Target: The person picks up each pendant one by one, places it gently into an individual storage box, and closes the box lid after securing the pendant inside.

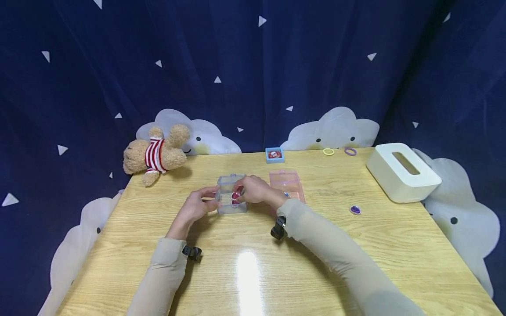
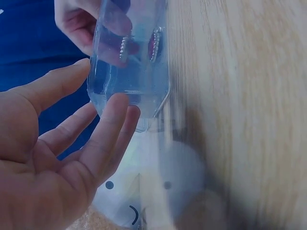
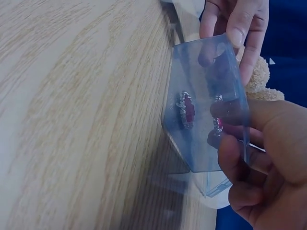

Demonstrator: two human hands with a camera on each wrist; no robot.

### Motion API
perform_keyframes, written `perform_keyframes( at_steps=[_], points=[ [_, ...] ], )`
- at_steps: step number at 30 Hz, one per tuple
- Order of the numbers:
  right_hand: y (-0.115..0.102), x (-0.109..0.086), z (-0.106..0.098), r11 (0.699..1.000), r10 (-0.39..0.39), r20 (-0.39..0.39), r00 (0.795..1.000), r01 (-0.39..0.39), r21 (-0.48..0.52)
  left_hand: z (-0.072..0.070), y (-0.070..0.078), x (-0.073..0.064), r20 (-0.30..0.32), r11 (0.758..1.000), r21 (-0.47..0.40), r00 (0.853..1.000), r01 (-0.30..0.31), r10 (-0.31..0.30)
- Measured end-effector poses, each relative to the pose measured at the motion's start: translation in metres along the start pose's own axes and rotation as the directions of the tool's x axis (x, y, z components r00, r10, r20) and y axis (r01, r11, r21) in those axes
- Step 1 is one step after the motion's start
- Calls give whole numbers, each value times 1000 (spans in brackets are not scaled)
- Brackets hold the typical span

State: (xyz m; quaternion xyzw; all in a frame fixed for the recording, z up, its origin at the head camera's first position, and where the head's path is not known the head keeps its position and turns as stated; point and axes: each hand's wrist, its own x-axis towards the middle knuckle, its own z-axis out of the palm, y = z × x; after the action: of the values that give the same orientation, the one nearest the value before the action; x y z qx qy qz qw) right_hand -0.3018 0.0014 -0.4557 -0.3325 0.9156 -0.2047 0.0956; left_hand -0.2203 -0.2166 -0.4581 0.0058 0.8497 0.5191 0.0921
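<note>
A small clear plastic box (image 1: 232,210) stands on the table with its lid up. My left hand (image 1: 196,204) holds its left end, thumb and fingers against the wall. My right hand (image 1: 254,189) reaches in over the rim and pinches a pink gem (image 3: 219,122) with a silver beaded edge. Another pink gem (image 3: 187,110) with the same edging lies at the bottom of the box. To the right, partly behind the right wrist, a pink plastic box (image 1: 296,186) stands with its lid up and a blue piece (image 1: 286,194) inside.
A purple gem (image 1: 355,210) lies on the table at right. Behind are a small blue square frame (image 1: 274,155), a yellow ring (image 1: 328,152) and a purple ring (image 1: 350,151). A teddy bear (image 1: 156,153) lies back left; a white tissue box (image 1: 403,173) stands at right.
</note>
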Motion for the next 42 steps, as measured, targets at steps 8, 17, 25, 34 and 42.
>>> perform_keyframes(
  at_steps=[8,17,25,34,42],
  points=[
    [-2,0,1,998,19,8,1000,-18,-53,1,0,1,6,1000,-6,1000,-1,1],
    [-4,-2,1,997,48,27,998,-46,-59,1,0,2,0,1000,15,1000,-2,2],
    [-2,-6,-3,1000,5,-8,1000,-5,9,2,-1,1,0,1000,-1,1000,0,0],
    [3,-16,-15,989,-54,-69,996,63,132,1,0,0,-3,1000,-1,1000,-3,3],
    [14,-30,-33,980,-40,-112,993,60,188,1,2,0,-11,1000,6,1000,-4,4]
  ],
)
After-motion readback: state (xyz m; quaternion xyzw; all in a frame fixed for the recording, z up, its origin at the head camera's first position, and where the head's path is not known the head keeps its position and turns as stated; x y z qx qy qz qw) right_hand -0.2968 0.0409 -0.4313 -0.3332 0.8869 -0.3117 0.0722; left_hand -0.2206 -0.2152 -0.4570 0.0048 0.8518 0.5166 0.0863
